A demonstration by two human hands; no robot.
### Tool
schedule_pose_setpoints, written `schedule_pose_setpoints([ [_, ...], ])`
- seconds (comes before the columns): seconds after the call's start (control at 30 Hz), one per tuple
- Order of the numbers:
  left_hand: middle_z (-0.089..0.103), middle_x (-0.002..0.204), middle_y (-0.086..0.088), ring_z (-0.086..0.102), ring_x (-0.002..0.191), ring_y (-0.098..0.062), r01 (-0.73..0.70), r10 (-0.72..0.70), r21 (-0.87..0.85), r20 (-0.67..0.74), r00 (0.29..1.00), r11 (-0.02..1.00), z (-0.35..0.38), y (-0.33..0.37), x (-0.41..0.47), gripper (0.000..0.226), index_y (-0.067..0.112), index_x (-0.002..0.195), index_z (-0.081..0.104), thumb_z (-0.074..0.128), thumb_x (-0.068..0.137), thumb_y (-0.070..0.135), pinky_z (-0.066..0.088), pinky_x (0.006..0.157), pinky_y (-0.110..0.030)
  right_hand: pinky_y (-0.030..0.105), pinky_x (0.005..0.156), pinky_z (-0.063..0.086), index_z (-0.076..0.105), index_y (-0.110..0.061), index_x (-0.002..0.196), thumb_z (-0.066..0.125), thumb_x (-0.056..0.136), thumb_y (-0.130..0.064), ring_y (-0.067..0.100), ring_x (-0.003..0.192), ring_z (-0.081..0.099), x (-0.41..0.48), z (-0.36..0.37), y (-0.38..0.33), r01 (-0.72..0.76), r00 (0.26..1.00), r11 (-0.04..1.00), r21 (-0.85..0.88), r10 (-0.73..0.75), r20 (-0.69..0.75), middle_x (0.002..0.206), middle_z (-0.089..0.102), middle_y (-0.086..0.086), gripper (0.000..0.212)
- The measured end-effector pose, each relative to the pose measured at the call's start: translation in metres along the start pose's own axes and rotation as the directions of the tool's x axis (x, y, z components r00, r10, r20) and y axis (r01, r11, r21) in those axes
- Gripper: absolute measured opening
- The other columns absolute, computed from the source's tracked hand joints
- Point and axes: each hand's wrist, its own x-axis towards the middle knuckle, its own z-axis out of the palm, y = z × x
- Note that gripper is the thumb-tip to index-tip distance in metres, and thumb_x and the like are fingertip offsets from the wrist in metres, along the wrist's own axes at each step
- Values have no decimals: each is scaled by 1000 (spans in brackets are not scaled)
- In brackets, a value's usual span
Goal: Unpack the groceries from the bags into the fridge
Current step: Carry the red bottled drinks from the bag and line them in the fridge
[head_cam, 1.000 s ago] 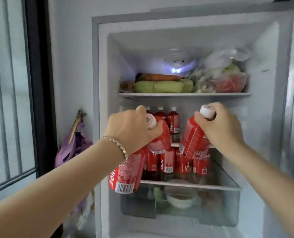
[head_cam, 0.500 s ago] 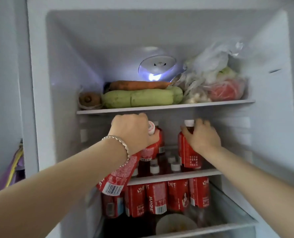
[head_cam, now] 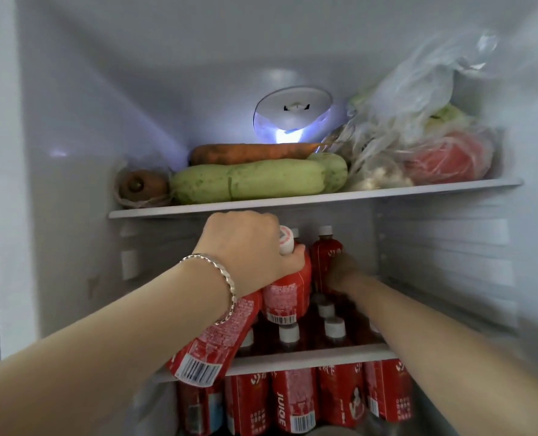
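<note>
Gripping two red bottles by their necks, the left hand (head_cam: 245, 247) is nearest to the camera, with a silver bracelet (head_cam: 222, 273) on its wrist. Its fingers are curled tightly round both necks. The tilted juice bottle (head_cam: 211, 341) hangs down to the left, its bottom in front of the edge of the middle shelf (head_cam: 311, 357). The second juice bottle (head_cam: 288, 291) is nearly upright. Under this shelf stands a row of red bottles (head_cam: 296, 401), and on it stand more white-capped bottles (head_cam: 333, 325). Deeper inside, the right hand (head_cam: 343, 272) touches the upright juice bottle (head_cam: 326, 256) near the back wall. This hand is dark and blurred, so I cannot tell if its fingers close round the bottle. On the upper shelf (head_cam: 293, 201) lie a pale green squash (head_cam: 249, 180), a carrot (head_cam: 249, 154) behind it, and a plastic bag of vegetables (head_cam: 418, 136) at the right. The fridge lamp (head_cam: 293, 118) shines on the back wall.
</note>
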Motion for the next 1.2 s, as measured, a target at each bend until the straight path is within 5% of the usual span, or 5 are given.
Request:
schedule_pose_setpoints([
  [0.2,34,63,6,39,70,-17,22,-22,-22,-4,1000,1000,0,-1,-1,50,21,62,24,39,84,63,30,66,-26,26,87,49,51,-9,123,52,91,-11,20,103,60,-41,-15,-20,342,926,924,169,-362,109,116,60,7,32],
  [0.37,34,66,6,42,71,-19,-9,8,-33,-28,1000,999,2,1,-2,45,20,74,33,38,84,64,31,67,-26,16,80,50,30,-34,136,72,64,9,5,106,59,-97,-49,-13,430,665,574,696,-723,185,127,54,-6,94],
  [0.73,55,52,1,57,49,-22,40,-83,-138,-322,943,990,26,-18,-8,54,18,65,39,38,80,69,31,47,-24,29,81,56,62,-29,100,84,62,-29,6,87,68,-104,-17,-20,405,869,582,705,-484,-99,95,70,-7,44],
  [0.93,56,117,-12,57,103,-31,360,-360,-52,1,933,932,72,-23,-9,55,15,122,43,32,91,59,46,74,-35,26,81,53,51,-23,113,80,68,-41,4,89,63,-84,3,-35,370,886,649,665,-461,-43,100,64,-8,56],
  [1.2,34,136,-21,36,125,-38,629,-653,-601,221,724,494,112,-26,-12,84,2,137,28,64,79,51,33,104,-43,41,85,55,4,-14,150,48,77,-73,29,108,59,-50,24,-62,193,960,944,267,-238,148,135,50,15,103],
])
